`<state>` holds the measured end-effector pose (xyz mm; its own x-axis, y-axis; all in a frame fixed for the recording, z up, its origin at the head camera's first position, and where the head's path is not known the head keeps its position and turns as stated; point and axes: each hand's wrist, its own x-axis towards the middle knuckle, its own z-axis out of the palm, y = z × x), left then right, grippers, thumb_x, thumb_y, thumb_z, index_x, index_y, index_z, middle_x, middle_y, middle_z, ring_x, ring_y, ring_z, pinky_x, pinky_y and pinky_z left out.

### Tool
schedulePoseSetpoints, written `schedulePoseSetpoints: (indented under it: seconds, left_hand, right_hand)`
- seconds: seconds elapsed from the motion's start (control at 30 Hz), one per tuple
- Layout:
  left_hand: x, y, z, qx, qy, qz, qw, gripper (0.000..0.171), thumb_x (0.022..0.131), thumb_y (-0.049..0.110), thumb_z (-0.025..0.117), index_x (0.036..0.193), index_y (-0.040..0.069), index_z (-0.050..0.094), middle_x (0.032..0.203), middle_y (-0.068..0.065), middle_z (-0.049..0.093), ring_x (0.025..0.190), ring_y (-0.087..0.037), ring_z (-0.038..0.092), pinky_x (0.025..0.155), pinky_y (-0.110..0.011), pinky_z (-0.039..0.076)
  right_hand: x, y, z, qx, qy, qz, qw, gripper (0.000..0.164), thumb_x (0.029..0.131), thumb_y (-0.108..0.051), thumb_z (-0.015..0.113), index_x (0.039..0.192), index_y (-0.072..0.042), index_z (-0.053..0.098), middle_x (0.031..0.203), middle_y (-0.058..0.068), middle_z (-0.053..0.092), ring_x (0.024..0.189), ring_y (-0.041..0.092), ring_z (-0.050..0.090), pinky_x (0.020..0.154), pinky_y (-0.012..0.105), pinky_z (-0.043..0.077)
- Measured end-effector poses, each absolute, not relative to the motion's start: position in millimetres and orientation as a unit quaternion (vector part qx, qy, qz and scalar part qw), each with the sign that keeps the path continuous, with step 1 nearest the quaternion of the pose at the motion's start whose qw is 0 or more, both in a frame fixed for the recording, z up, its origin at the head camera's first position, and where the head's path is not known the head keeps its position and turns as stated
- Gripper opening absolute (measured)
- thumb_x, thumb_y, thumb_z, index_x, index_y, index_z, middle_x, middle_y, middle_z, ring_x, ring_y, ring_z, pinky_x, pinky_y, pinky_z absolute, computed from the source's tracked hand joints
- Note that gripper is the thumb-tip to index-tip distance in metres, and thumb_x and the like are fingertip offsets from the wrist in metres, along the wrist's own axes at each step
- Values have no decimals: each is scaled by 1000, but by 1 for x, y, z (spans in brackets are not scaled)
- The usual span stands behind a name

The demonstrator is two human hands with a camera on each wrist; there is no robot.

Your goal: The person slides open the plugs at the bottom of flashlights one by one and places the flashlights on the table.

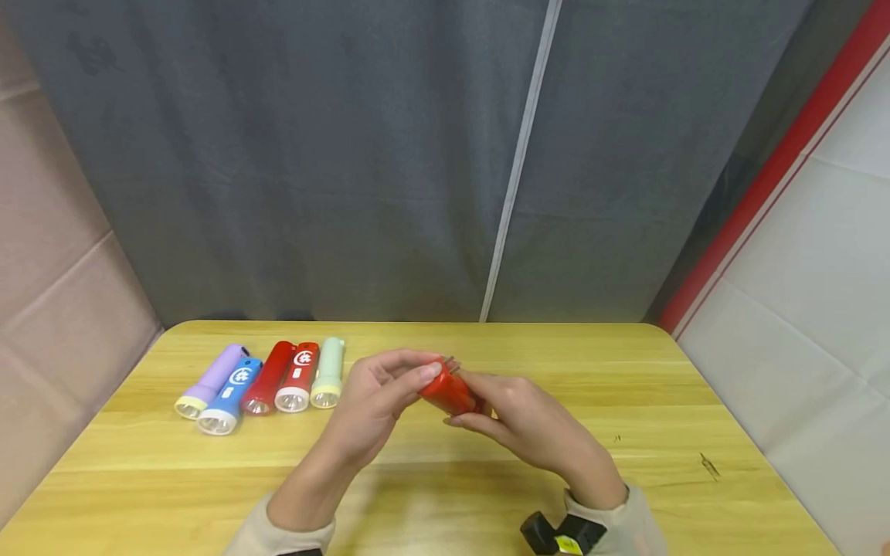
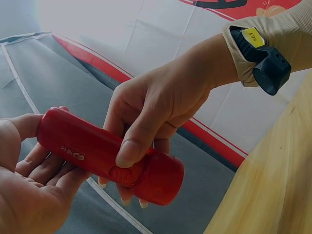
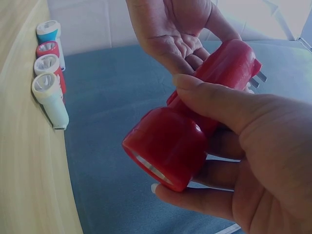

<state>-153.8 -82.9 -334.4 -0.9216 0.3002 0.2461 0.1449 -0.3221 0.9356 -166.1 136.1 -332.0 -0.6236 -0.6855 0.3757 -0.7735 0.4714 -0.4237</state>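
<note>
A red flashlight [image 1: 448,394] is held between both hands above the table. My left hand [image 1: 373,403] pinches its tail end, the thumb on top and the fingers beneath. Around the body near the head, my right hand [image 1: 518,413] grips it; in the left wrist view that thumb lies by the switch [image 2: 121,173]. Two metal plug prongs [image 3: 260,78] stick out near the tail, folded out from the body. The right wrist view shows the wide lamp head [image 3: 165,146] tilted down toward the camera. Part of the body is hidden behind the fingers.
On the left of the wooden table [image 1: 445,494] several flashlights lie side by side: purple [image 1: 217,374], blue [image 1: 232,392], dark red [image 1: 271,374], red with a white rim [image 1: 299,374] and pale green [image 1: 330,371]. A grey curtain [image 1: 313,170] hangs behind the table.
</note>
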Motion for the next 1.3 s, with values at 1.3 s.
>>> schedulePoseSetpoints:
  seconds: [1.3]
  left_hand:
    - [-155, -82, -336, 169, 594, 785, 47, 13, 97, 6, 63, 104, 12, 72, 104, 6, 79, 103, -11, 73, 96, -27, 58]
  right_hand:
    - [-166, 133, -332, 412, -872, 253, 78, 36, 92, -29, 74, 124, -13, 65, 105, 0, 77, 80, 3, 67, 73, 18, 59]
